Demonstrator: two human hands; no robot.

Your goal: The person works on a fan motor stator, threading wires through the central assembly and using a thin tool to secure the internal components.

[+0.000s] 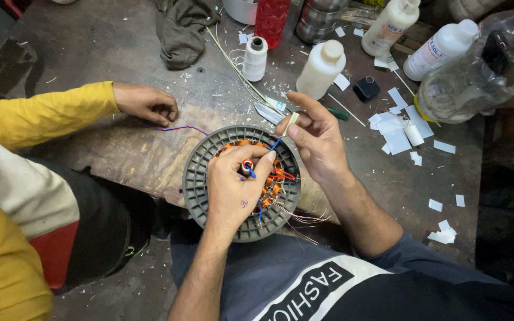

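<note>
Over the grey ribbed motor, copper coils half hidden, left hand pinches a red ring; at two o'clock, right hand grips a white sleeve on blue wire.

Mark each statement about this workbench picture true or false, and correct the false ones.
1. The left hand rests on the round grey motor part. True.
2. The right hand holds a hammer. False: it pinches a thin pale sleeve on a blue wire.
3. A spool of white thread stands on the table. True.
4. The yellow-sleeved person's hand touches the motor part. False: it lies apart, on the table.
</note>
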